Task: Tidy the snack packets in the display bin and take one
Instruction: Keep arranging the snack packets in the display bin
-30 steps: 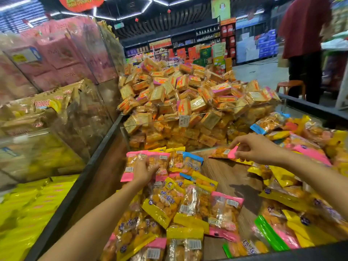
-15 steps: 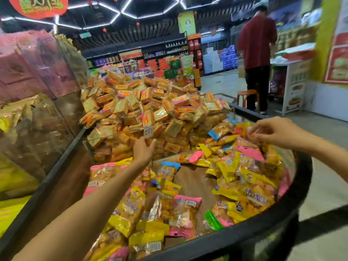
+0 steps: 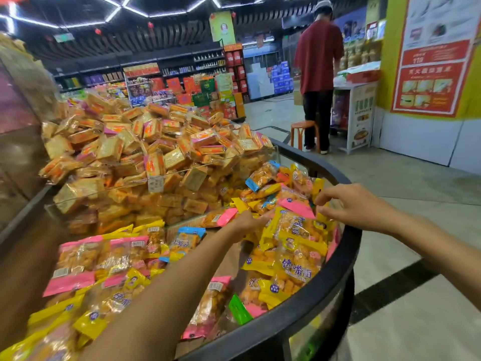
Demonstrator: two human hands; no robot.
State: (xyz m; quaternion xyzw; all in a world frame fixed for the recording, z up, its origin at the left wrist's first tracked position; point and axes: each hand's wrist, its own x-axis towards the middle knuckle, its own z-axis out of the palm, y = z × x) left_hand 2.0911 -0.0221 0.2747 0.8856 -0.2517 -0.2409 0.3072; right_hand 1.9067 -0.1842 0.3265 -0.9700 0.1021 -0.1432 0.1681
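snack packets [image 3: 294, 246] under hands (both reaching)

- The floor [image 3: 390, 183] is grey with a black stripe.
- White strip lights [image 3: 135, 10] shine overhead.
- Dark shelves [image 3: 182, 63] line the back wall.
- An orange stool [image 3: 304, 131] stands near a yellow wall [image 3: 390, 61].

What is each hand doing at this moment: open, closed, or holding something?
Left hand: open, fingers resting on the snack packets.
Right hand: fingers curled at a packet's edge; a hold cannot be told.
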